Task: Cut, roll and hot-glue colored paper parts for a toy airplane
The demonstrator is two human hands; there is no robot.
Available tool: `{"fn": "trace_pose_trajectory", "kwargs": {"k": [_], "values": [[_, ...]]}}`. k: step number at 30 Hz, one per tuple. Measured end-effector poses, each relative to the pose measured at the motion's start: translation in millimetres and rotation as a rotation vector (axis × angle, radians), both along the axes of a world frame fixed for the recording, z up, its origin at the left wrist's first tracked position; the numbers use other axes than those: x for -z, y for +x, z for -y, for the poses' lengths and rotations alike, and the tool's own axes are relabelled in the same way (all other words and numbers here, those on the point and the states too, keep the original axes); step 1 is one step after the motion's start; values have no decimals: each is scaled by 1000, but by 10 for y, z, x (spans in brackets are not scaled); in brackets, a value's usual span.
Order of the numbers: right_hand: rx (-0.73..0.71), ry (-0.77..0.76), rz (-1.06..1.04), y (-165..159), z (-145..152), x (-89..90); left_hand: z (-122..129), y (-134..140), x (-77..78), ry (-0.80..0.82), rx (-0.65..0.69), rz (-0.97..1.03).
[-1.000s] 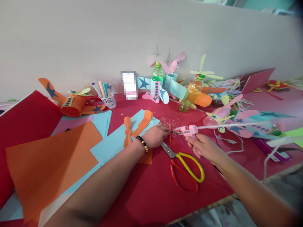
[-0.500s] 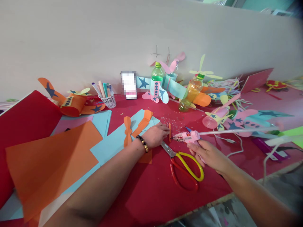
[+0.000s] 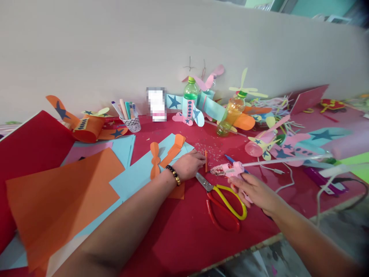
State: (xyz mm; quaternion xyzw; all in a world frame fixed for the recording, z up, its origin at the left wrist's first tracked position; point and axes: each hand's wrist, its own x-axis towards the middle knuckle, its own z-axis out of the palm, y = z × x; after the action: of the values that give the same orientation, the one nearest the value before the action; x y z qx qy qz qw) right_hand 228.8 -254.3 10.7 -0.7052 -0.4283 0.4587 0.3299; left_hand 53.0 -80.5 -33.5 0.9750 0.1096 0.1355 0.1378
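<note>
My left hand (image 3: 190, 165), with a beaded bracelet at the wrist, rests low on the table with its fingers closed at the edge of a narrow orange paper strip (image 3: 206, 161). The fingertips are partly hidden. My right hand (image 3: 250, 189) grips a pink hot glue gun (image 3: 238, 169), whose nozzle points left, a short gap from the strip. A long clear glue stick (image 3: 276, 160) sticks out of its back. Scissors (image 3: 227, 204) with one yellow and one red handle lie between my hands. Orange paper cutouts (image 3: 155, 159) lie on light blue paper (image 3: 135, 179) beside my left forearm.
Orange sheets (image 3: 66, 192) cover the left side of the red table (image 3: 161, 242). Behind stand a cup of markers (image 3: 133, 125), a phone (image 3: 156, 104) and decorated bottles (image 3: 190, 96). A blue pen (image 3: 230, 158) lies behind the gun. A white cable (image 3: 292, 177) runs at right.
The glue gun has drawn back slightly from the orange strip, so the gap at its nozzle is wider. My left hand stays in place. The view has shifted a little.
</note>
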Motion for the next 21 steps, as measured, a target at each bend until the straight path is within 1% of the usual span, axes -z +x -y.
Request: {"fn": "trace_pose_trajectory", "kwargs": {"k": [5, 8, 11, 14, 21], "values": [[80, 19, -136, 72, 96, -65, 0, 5, 9, 28, 4, -2], [172, 51, -225, 197, 210, -62, 8, 13, -6, 54, 6, -11], [261, 112, -269, 346, 324, 15, 21, 24, -21, 72, 6, -27], [298, 169, -316, 446, 404, 115, 36, 33, -32, 82, 1, -41], [345, 274, -405, 469, 480, 290, 64, 48, -50, 97, -12, -35]]}}
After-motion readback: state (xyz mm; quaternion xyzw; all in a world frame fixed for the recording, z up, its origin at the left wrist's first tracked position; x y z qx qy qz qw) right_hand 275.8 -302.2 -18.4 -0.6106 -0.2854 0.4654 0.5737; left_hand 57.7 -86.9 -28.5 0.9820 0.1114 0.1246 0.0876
